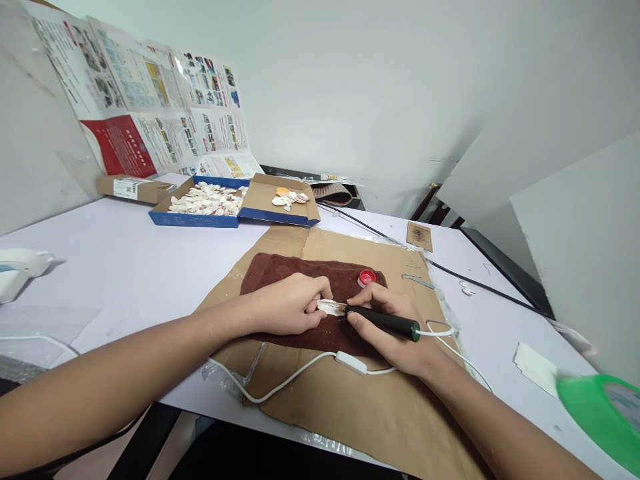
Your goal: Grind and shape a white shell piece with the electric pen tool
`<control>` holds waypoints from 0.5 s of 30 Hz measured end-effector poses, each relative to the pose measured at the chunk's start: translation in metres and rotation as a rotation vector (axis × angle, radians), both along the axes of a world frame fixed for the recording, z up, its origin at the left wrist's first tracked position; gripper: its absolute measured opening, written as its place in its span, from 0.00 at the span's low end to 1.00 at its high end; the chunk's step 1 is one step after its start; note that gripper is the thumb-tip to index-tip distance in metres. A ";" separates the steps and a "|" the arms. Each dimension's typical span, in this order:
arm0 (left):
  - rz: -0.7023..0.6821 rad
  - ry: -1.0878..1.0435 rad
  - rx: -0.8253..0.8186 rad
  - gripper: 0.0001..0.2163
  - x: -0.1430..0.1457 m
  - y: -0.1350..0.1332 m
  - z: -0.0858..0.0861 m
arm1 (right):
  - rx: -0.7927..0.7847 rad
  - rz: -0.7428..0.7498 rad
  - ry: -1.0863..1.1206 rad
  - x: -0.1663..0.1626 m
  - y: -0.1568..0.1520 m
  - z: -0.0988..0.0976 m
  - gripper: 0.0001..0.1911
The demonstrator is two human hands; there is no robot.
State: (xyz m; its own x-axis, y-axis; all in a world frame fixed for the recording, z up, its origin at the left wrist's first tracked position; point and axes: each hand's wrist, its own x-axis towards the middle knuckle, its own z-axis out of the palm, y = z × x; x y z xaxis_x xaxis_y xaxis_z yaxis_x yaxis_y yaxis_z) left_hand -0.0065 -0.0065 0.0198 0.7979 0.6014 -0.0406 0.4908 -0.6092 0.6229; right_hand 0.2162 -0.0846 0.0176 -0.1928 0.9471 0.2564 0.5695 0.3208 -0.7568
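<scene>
My left hand [297, 303] is closed, its fingertips pinching a small white shell [331, 307] against the brown towel [295, 267]. In my right hand [395, 327] lies a black pen-shaped electric tool [387, 323] with a green end cap and a white cord. Its thin metal tip points left, at the shell; whether it touches cannot be made out. Just beyond my right fingers, a small red-and-white round cap [367, 278] sits on the towel. An inline switch [351, 363] on the white cord rests on the cardboard in front of the towel.
Cardboard [350, 407] lies under the towel. A blue box [195, 218] full of white shells stands behind, its flap holding a few more. Tweezers [419, 281] lie at the right, near a black cable [495, 291]. Green tape [595, 413] is at the right edge.
</scene>
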 end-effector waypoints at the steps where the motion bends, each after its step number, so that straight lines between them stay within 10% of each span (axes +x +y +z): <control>1: 0.001 0.001 0.002 0.09 0.000 0.000 0.000 | 0.002 0.000 -0.003 0.000 0.000 0.000 0.04; 15: 0.034 0.025 -0.078 0.06 0.001 0.002 0.003 | -0.006 -0.031 -0.005 -0.006 -0.002 0.006 0.06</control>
State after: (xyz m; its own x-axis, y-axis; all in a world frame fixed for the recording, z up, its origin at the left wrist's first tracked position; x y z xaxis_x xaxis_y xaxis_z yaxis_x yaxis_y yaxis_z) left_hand -0.0051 -0.0048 0.0230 0.7753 0.6222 -0.1083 0.5266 -0.5422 0.6548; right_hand 0.2101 -0.0862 0.0237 -0.1642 0.9543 0.2498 0.5830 0.2981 -0.7558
